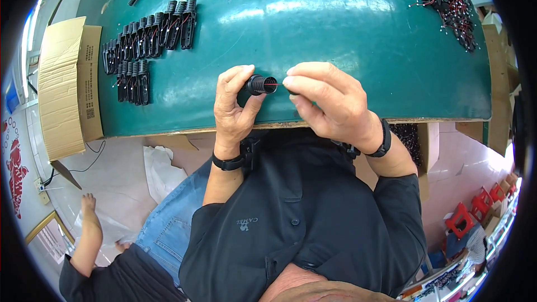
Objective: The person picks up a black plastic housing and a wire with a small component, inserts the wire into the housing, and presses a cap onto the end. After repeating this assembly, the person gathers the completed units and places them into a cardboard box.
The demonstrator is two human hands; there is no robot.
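Just above the table's near edge, my left hand (234, 100) is closed around a black ribbed plastic housing (258, 84), whose round open end points toward my right. A thin red wire (279, 84) shows at that opening and reaches across to my right hand (330, 94). The right thumb and fingers are pinched on a small black part with the wire (293, 93), mostly hidden by the fingertips. A narrow gap separates this part from the housing's mouth.
Rows of similar black ribbed housings (148, 36) with red wires lie at the left of the green table (335, 39). Small wired black parts (439, 0) are heaped far right. A cardboard box (61, 86) stands left; another person's arm (89, 235) shows lower left.
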